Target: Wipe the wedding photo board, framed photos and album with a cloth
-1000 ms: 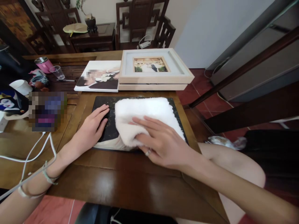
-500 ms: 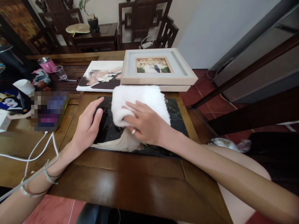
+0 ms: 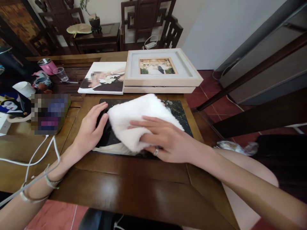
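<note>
While I watch from afar: right hand (image 3: 165,140) lies flat on white towel (image 3: 136,118), fingers spread and pressing it down onto dark photo print (image 3: 179,116), thumb tucked under cloth edge. Towel covers print's middle, at 12 o'clock from my view's centre. Left hand (image 3: 90,131) at 9 o'clock of towel, palm down, open, fingers resting on print's left edge. Print lies flat on wooden table (image 3: 134,188). Framed picture (image 3: 160,68) at 12 o'clock of print, unframed photo (image 3: 103,80) at 11 o'clock. White cable (image 3: 35,159) crosses left wrist.
</note>
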Demonstrator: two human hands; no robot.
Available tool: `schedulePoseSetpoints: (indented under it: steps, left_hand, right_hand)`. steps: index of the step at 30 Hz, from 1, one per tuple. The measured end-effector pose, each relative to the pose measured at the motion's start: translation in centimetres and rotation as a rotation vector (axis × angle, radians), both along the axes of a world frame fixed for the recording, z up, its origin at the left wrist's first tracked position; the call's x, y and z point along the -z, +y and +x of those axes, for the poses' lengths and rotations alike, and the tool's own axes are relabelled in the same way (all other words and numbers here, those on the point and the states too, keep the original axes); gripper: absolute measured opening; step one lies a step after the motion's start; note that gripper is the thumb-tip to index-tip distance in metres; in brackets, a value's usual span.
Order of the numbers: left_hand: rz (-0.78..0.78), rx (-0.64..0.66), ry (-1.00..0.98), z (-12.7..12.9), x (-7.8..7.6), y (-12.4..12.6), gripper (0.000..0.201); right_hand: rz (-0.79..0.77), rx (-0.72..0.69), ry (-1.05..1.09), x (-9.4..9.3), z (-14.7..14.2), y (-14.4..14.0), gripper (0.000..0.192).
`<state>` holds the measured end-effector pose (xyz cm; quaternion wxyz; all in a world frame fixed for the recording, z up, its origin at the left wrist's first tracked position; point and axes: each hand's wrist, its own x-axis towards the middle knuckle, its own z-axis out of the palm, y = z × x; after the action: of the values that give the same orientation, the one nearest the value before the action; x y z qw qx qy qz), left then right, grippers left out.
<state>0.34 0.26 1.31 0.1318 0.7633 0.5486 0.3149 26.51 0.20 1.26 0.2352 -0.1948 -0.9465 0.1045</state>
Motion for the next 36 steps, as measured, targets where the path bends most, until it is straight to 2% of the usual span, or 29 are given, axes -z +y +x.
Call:
schedulePoseSetpoints:
  steps: [4,8,15,20,23,27,33,36]
  left_hand:
    - [-0.008,0.046,0.107,0.0,0.5,-0.1,0.038]
    - [-0.006,0.08,0.127,0.1,0.7,-0.2,0.037]
    - [-0.008,0.083,0.14,0.1,0.6,-0.2,0.036]
    - [-0.006,0.097,0.117,0.1,0.6,-0.3,0.034]
    - [-0.016,0.105,0.11,0.1,0.6,-0.3,0.035]
    - [-0.005,0.12,0.091,0.0,0.9,-0.2,0.037]
    - [-0.002,0.121,0.089,0.0,1.0,-0.3,0.037]
    - [0.0,0.119,0.097,0.1,1.0,-0.3,0.038]
  right_hand:
    - [-0.024,0.262,-0.002,-0.5,0.3,0.9,0.021]
    - [-0.117,0.423,-0.04,-1.5,-1.6,1.9,0.018]
    - [-0.196,0.439,-0.072,-3.1,-6.2,3.9,0.021]
    - [-0.132,0.41,-0.1,-2.6,-7.2,4.7,0.024]
    - [-0.05,0.415,-0.121,-1.6,-6.2,4.0,0.024]
    - [0.053,0.436,-0.12,-0.6,-3.2,2.3,0.023]
    - [0.17,0.515,-0.139,0.0,2.2,1.0,0.02]
    - [0.237,0.549,-0.15,0.3,3.6,0.4,0.019]
